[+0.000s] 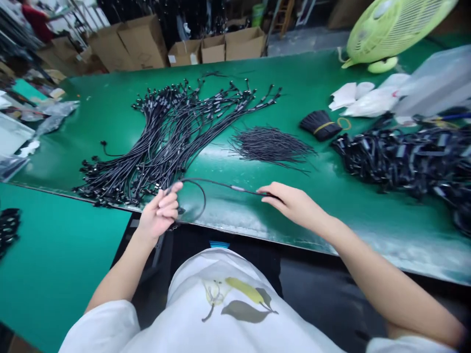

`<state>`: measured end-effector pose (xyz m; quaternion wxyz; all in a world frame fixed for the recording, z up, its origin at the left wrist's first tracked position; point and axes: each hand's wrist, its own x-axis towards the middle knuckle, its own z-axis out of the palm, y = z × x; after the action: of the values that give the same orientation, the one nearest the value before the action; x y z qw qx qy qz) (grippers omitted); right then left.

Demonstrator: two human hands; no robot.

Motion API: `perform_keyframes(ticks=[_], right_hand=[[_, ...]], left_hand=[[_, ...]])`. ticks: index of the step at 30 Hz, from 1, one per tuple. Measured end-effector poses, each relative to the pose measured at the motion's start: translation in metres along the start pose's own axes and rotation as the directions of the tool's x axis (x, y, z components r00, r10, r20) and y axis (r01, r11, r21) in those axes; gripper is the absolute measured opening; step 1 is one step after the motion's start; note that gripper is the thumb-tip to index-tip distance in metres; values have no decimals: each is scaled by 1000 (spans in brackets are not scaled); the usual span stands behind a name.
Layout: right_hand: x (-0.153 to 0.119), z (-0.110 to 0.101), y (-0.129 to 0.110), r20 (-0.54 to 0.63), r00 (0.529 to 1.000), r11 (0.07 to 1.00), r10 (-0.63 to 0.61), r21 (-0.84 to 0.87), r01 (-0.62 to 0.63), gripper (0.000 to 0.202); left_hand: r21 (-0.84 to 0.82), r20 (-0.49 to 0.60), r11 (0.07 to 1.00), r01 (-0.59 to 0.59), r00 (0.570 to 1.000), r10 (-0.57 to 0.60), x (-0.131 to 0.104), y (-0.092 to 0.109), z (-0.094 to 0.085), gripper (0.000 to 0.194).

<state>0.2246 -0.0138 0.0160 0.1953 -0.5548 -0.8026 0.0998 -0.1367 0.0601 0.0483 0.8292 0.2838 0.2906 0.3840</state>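
Note:
Between my two hands runs a thin black cable with a pale label near its right part. My left hand is closed on the cable, and a loop of it hangs just right of those fingers. My right hand pinches the cable toward its other end, the tip hidden by the fingers. Beyond my left hand lies a big spread of black cables with small connectors at both ends. A pile of short black ties rests past my right hand.
A banded black bundle lies right of the ties. Coiled black cables cover the right side. At the back right are a green fan and plastic bags. Cardboard boxes stand behind the green table.

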Motion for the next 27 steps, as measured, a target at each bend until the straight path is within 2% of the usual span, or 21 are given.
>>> perform_keyframes(ticks=[2,4,5,7,8,10,12,14,16,17,19,21,24,27], right_hand=[[-3,9,-14,-30,999,995,-33,-91,30,29],[-2,16,-40,18,992,979,-127,-161,129,27],[-1,18,-55,74,977,968,-198,-144,207,26],[5,18,-82,181,924,938,-337,-18,345,25],[8,15,-92,201,903,925,-379,58,375,25],[15,3,-100,165,907,915,-387,194,355,26],[18,-17,-91,59,963,930,-263,283,237,26],[16,-38,-69,-90,996,948,-25,314,52,24],[10,-51,-43,-228,952,945,205,299,-132,22],[7,-53,-32,-255,929,939,268,285,-192,21],[1,-47,-16,-204,938,943,279,243,-228,23],[-2,-35,-12,-93,973,962,211,195,-190,26],[-5,-21,-16,-42,990,988,135,85,-131,30],[-7,-16,-25,-36,995,988,92,-123,-96,33]], left_hand=[[-18,-69,990,-137,988,135,3,2,6,32],[147,-42,969,-197,978,205,10,-11,15,32],[269,-4,941,-204,977,213,15,-21,20,30],[500,104,843,-198,980,168,22,-44,30,24],[573,157,798,-186,981,116,24,-54,34,24],[593,223,793,-140,975,5,25,-65,37,26],[451,208,891,-60,977,-39,25,-60,32,25],[174,129,985,-20,992,-3,23,-42,22,21],[-100,32,994,-54,998,58,20,-21,12,19],[-200,-8,976,-86,996,87,18,-12,8,20],[-311,-63,935,-170,985,158,12,-1,5,24],[-313,-94,917,-249,968,231,8,2,7,27],[-168,-137,939,-300,951,279,6,-1,10,30],[17,-134,974,-226,965,226,8,-5,9,35]])
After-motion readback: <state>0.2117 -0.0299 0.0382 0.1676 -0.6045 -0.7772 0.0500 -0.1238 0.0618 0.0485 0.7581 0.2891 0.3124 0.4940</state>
